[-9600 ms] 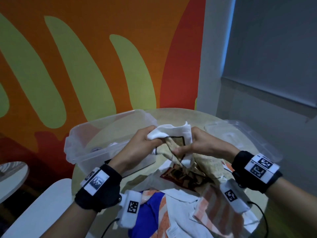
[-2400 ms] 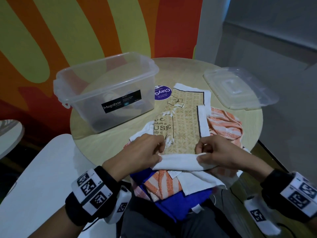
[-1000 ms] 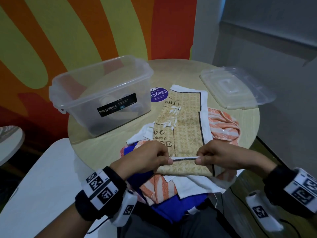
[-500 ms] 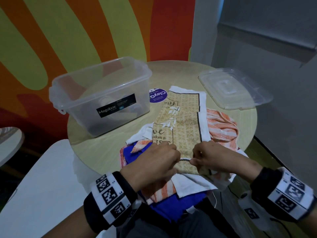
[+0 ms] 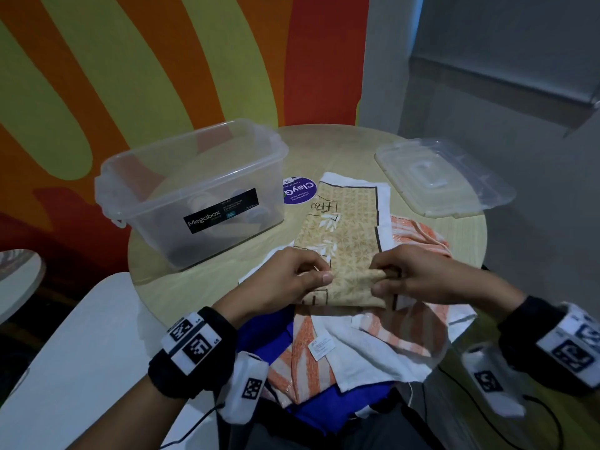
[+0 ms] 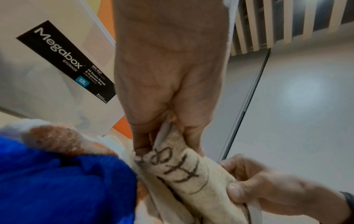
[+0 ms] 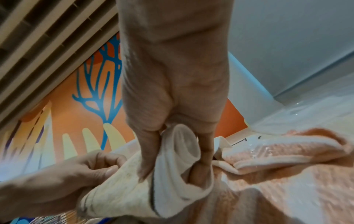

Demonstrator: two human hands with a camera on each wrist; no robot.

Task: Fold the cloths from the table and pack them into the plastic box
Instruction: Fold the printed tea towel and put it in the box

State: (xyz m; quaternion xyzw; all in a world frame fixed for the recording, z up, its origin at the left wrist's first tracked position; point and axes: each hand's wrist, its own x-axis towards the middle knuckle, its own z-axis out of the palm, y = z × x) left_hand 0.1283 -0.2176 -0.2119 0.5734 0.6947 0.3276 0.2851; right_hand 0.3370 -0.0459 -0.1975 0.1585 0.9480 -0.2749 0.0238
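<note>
**Both hands on the beige cloth, near fold rolled up**

Here's the beige patterned cloth (image 5: pixel 344 241), stretched flat from the middle of the round surface (image 5: pixel 324 147) toward 6 o'clock, its near end doubled over into a thick fold. The left hand (image 5: pixel 285 280) pinches that fold at its 9 o'clock end, thumb and fingers curled onto the fabric; the right hand (image 5: pixel 418 274) grips the 3 o'clock end the same way, fingers tucked into the white border. From the left wrist view, black lettering wraps round the rolled edge between the two hands.

Under it lies the heap: an orange striped cloth (image 5: pixel 418 235) poking out at 3 o'clock, a white and orange cloth (image 5: pixel 383 339) with a small label at 6 o'clock, and a blue cloth (image 5: pixel 324 407) spilling over the near rim toward the person's lap.

Out at 10 o'clock stands the clear plastic box (image 5: pixel 194 190), open-topped, with a black Megabox label; something pale shows through its wall, unclear what. A purple round sticker (image 5: pixel 297 191) sits between box and cloth. The clear lid (image 5: pixel 444 180) lies flat at 2 o'clock, apart from the box.
</note>
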